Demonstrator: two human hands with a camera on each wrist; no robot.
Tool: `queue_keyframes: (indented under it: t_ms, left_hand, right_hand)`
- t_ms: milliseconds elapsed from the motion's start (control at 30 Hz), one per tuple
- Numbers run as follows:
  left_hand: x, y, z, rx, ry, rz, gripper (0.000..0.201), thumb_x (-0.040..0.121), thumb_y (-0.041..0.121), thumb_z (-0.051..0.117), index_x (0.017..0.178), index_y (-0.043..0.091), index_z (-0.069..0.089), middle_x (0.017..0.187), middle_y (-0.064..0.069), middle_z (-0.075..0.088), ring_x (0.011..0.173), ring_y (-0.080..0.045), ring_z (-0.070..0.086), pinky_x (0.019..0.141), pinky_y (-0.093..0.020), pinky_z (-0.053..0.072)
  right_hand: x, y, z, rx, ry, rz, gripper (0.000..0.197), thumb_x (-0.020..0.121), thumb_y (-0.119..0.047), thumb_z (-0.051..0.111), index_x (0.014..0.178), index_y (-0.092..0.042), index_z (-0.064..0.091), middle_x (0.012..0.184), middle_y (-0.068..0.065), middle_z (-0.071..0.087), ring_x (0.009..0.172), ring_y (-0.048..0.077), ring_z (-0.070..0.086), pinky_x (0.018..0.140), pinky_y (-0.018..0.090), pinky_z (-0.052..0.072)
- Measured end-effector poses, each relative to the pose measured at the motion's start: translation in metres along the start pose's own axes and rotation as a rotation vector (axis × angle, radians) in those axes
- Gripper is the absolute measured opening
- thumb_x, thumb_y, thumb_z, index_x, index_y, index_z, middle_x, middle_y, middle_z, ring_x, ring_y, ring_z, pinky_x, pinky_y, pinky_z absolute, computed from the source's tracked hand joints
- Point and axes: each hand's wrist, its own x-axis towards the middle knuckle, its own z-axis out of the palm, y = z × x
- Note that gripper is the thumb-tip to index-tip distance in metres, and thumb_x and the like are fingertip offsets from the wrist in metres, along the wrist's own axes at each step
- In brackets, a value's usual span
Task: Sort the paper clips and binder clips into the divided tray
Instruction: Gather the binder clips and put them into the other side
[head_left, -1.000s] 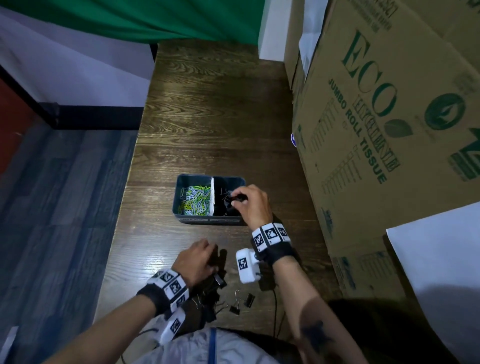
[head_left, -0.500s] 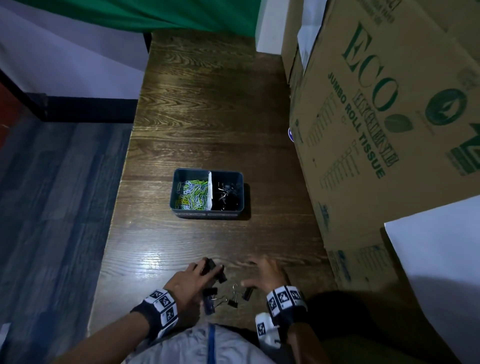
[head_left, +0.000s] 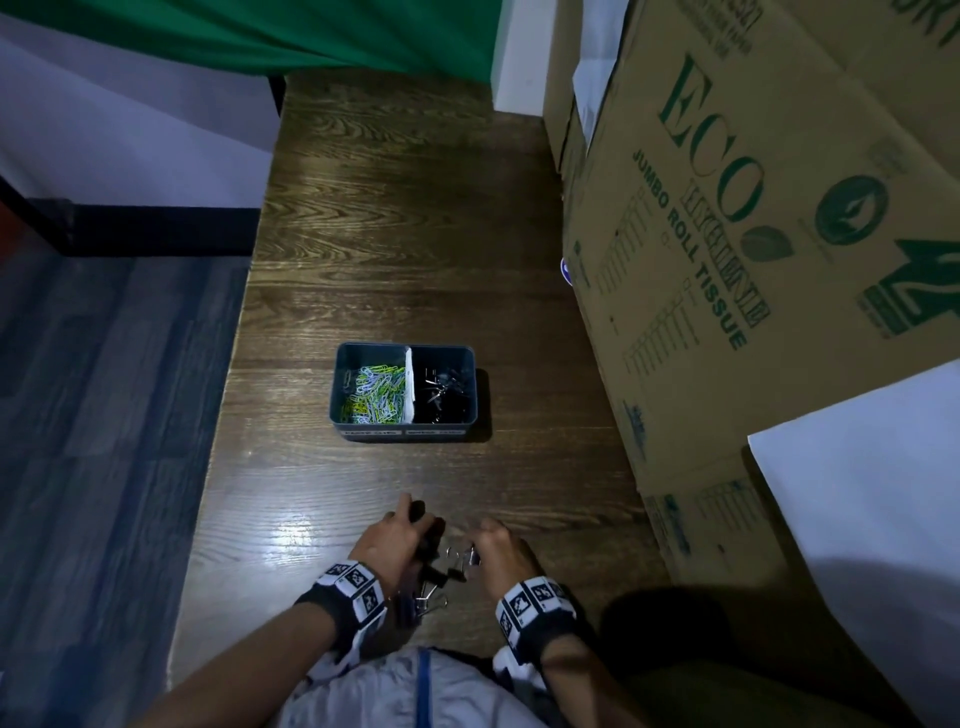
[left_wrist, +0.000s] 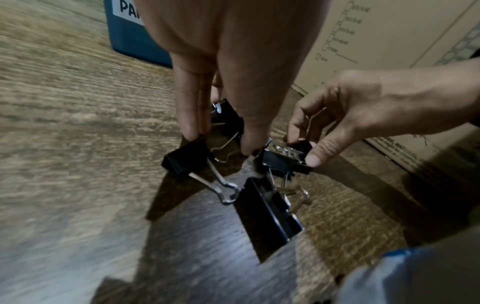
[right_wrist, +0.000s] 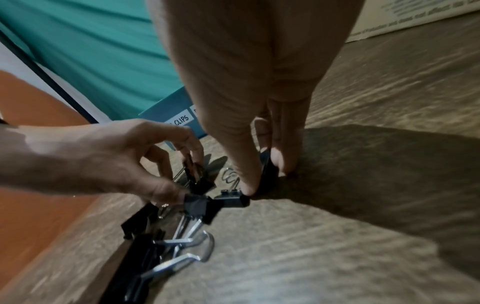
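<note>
The grey-blue divided tray (head_left: 405, 434) sits mid-table, with coloured paper clips (head_left: 374, 392) in its left half and black binder clips (head_left: 444, 395) in its right half. Loose black binder clips (head_left: 431, 587) lie near the table's front edge, between my hands. My left hand (head_left: 410, 525) reaches down into them; its fingertips (left_wrist: 192, 133) and thumb pinch a binder clip (left_wrist: 187, 158). My right hand (right_wrist: 265, 179) pinches another binder clip (right_wrist: 269, 170) between thumb and fingers, low on the table. A larger binder clip (left_wrist: 270, 211) lies closer to me.
A big cardboard box (head_left: 727, 260) walls off the table's right side, with a white sheet (head_left: 857, 493) in front of it. The table's left edge (head_left: 223, 415) drops to the floor. A green curtain (head_left: 311, 31) hangs at the far end.
My right hand has come back from the tray's right compartment to the loose binder clips near me and has taken hold of one. My left hand has stayed at the pile.
</note>
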Motion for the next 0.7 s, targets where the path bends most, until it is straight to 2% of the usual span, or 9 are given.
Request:
queue_keyframes:
  t_ms: [67,200,333,400,467,533,600,633,700]
  left_hand:
    - [-0.001,0.003,-0.004,0.016,-0.007,-0.031,0.057,0.080,0.037,0.066,0.129,0.027,0.039,0.127,-0.009,0.032,0.091,-0.027,0.060,0.071,-0.039,0.053]
    - [-0.001,0.004,-0.007,0.070,0.003,-0.020,0.066,0.080,0.034,0.067,0.133,0.018,0.032,0.130,-0.012,0.032,0.101,-0.029,0.055,0.076,-0.038,0.050]
    - [0.002,-0.001,-0.012,0.092,-0.032,-0.046,0.047,0.088,0.038,0.059,0.127,0.017,0.043,0.121,-0.008,0.055,0.104,-0.025,0.056,0.082,-0.033,0.048]
    - [0.002,-0.001,-0.014,0.105,-0.028,-0.045,0.040,0.091,0.037,0.055,0.124,0.016,0.046,0.118,-0.007,0.058,0.102,-0.025,0.058,0.080,-0.032,0.047]
    - [0.001,-0.001,-0.014,0.127,-0.010,-0.031,0.039,0.092,0.036,0.052,0.125,0.015,0.046,0.118,-0.008,0.058,0.102,-0.026,0.058,0.079,-0.033,0.046]
    - [-0.002,-0.004,-0.011,0.117,0.030,-0.035,0.046,0.087,0.037,0.060,0.126,0.017,0.043,0.117,-0.007,0.057,0.101,-0.025,0.058,0.075,-0.034,0.049]
    - [0.000,-0.009,-0.004,0.113,0.039,-0.057,0.070,0.068,0.039,0.077,0.124,0.021,0.040,0.113,-0.005,0.051,0.100,-0.023,0.054,0.067,-0.034,0.054]
    - [0.002,-0.011,-0.002,0.131,0.053,-0.073,0.079,0.063,0.036,0.080,0.127,0.022,0.036,0.117,-0.005,0.045,0.105,-0.024,0.049,0.070,-0.035,0.053]
    - [0.004,-0.014,-0.003,0.128,0.086,-0.103,0.082,0.068,0.027,0.074,0.136,0.025,0.028,0.130,-0.007,0.034,0.117,-0.027,0.037,0.082,-0.039,0.050]
  right_hand:
    - [0.005,-0.002,0.002,-0.017,0.046,0.004,0.040,0.082,-0.012,0.069,0.117,-0.031,0.063,0.124,-0.005,0.059,0.108,0.019,0.062,0.090,0.032,0.053]
    - [0.010,-0.003,0.006,-0.054,0.093,0.081,0.039,0.079,-0.014,0.074,0.112,-0.032,0.062,0.117,-0.009,0.060,0.102,0.017,0.064,0.082,0.034,0.056]
    - [0.005,-0.002,-0.001,-0.060,0.155,0.126,0.033,0.082,-0.013,0.073,0.109,-0.029,0.062,0.123,-0.006,0.054,0.104,0.017,0.061,0.083,0.035,0.056]
    - [0.002,-0.004,-0.009,0.004,0.181,0.158,0.022,0.082,-0.029,0.070,0.101,-0.033,0.059,0.118,-0.010,0.049,0.104,0.015,0.058,0.083,0.034,0.053]
    - [0.005,-0.010,-0.026,0.119,0.181,0.179,0.021,0.079,-0.045,0.064,0.093,-0.032,0.055,0.111,-0.013,0.044,0.100,0.013,0.054,0.080,0.028,0.048]
    - [0.015,-0.019,-0.052,0.186,0.178,0.191,0.019,0.081,-0.034,0.070,0.090,-0.029,0.054,0.106,-0.011,0.044,0.094,0.013,0.053,0.076,0.025,0.047]
    - [0.028,-0.028,-0.079,0.211,0.245,0.155,0.021,0.080,-0.025,0.074,0.090,-0.027,0.055,0.104,-0.009,0.047,0.088,0.013,0.056,0.075,0.030,0.052]
    - [0.035,-0.033,-0.091,0.231,0.297,0.124,0.022,0.079,-0.024,0.074,0.090,-0.027,0.055,0.103,-0.008,0.048,0.086,0.013,0.056,0.074,0.032,0.054]
    - [0.049,-0.042,-0.112,0.276,0.374,0.069,0.023,0.079,-0.023,0.074,0.092,-0.025,0.055,0.102,-0.007,0.048,0.083,0.013,0.057,0.072,0.033,0.055]
